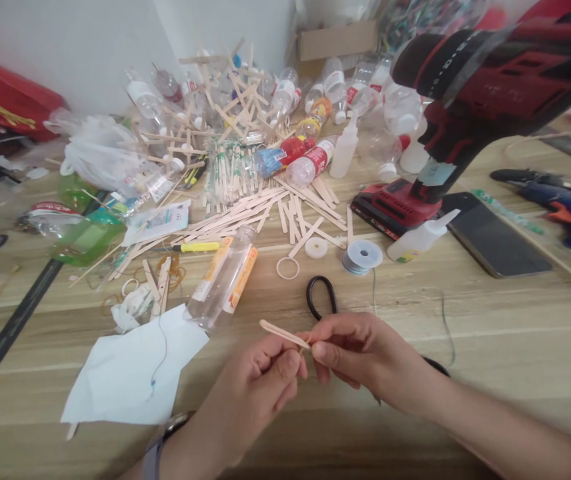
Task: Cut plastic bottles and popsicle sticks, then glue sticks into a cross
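Both hands meet at the front centre, holding a short wooden stick [284, 333] that points up to the left. My left hand [265, 377] pinches it from below between thumb and fingers. At its right end the thumb and forefinger of my right hand [353, 350] are closed, with what looks like a thin rubber band between the fingertips. Part of the stick's right end is hidden by the fingers. Just behind and under my right hand lies a black-handled tool [321, 298], mostly covered.
A clear bottle [223, 277] and white paper [133, 370] lie left. Behind are piled wooden sticks [245, 213], a thread spool [362, 257] and many plastic bottles. A red drill [485, 87], glue bottle [423, 237] and phone [495, 233] occupy the right.
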The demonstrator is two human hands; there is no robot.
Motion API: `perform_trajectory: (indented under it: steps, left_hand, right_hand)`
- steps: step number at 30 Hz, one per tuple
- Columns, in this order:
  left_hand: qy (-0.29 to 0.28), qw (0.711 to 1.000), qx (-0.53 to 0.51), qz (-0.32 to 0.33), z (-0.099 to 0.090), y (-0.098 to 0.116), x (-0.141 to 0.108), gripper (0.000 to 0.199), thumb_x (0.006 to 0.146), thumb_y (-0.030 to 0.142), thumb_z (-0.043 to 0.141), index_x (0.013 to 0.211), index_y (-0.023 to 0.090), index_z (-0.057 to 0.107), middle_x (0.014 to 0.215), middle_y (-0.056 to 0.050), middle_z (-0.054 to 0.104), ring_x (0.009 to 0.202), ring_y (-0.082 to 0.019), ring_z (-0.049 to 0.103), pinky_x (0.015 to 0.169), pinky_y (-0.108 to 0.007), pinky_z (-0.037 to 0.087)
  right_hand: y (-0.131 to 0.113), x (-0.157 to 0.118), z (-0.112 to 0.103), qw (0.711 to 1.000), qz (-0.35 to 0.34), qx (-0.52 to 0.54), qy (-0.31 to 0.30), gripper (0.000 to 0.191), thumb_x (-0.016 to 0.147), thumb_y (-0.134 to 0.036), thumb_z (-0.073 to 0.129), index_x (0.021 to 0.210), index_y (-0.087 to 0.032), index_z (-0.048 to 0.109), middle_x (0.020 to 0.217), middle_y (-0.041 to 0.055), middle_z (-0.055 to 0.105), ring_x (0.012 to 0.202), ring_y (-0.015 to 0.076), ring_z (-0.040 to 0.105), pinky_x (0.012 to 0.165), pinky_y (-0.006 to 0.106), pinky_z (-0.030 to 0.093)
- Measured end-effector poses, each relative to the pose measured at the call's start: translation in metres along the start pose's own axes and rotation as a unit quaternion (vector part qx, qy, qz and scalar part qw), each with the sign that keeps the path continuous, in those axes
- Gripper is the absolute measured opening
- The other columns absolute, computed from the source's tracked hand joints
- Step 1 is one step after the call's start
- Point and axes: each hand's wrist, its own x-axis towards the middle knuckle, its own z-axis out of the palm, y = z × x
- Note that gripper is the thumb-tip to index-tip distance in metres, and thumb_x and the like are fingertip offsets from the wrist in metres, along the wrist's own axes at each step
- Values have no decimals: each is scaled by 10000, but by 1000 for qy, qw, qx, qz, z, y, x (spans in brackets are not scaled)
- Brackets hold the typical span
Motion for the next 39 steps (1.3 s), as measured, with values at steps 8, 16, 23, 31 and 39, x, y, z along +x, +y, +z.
perform_trajectory:
  steps: [8, 16, 23, 31, 39]
  left_hand:
    - [-88, 977, -145, -129, -1, 15, -4, 471, 744, 608, 717, 720, 190, 503, 478, 117, 329, 379, -28, 137, 344, -195, 47]
    - [-78, 978, -157, -114, -1, 16, 0, 460, 731, 579, 753, 713, 178, 529, 475, 116, 330, 383, -30, 136, 335, -186, 48]
    - [-34, 989, -128, -62, -4, 6, 9, 445, 762, 590, 718, 795, 177, 553, 443, 106, 425, 365, -35, 183, 351, -173, 128]
    - [-19, 995, -95, -36, -4, 2, 9, 431, 795, 581, 685, 794, 167, 565, 481, 71, 517, 350, -31, 201, 357, -186, 155]
    - [-54, 993, -106, -27, -4, 0, 8, 410, 849, 551, 648, 762, 154, 593, 476, 78, 434, 393, -43, 229, 379, -190, 146]
  right_hand:
    - [-8, -6, 0, 999, -18, 13, -23, 257, 878, -421, 692, 790, -180, 699, 697, 1, 685, 614, 101, 550, 620, 235, 460]
    - [-2, -8, 3, 1000, -19, -3, -3, 293, 871, -461, 686, 785, -181, 692, 741, 28, 691, 672, 124, 580, 670, 263, 482]
    - [-4, -2, 2, 998, 46, 31, 17, 315, 882, -475, 668, 906, -163, 701, 594, -43, 584, 397, 30, 331, 365, 170, 252]
    - [-3, -4, 2, 989, 65, 130, 15, 416, 866, -466, 697, 1174, -187, 675, 576, -27, 651, 412, 54, 443, 371, 154, 331]
    - [-5, -2, 1, 971, 71, 226, -14, 252, 791, -342, 809, 1014, -238, 758, 720, 3, 704, 662, 91, 615, 529, 179, 405]
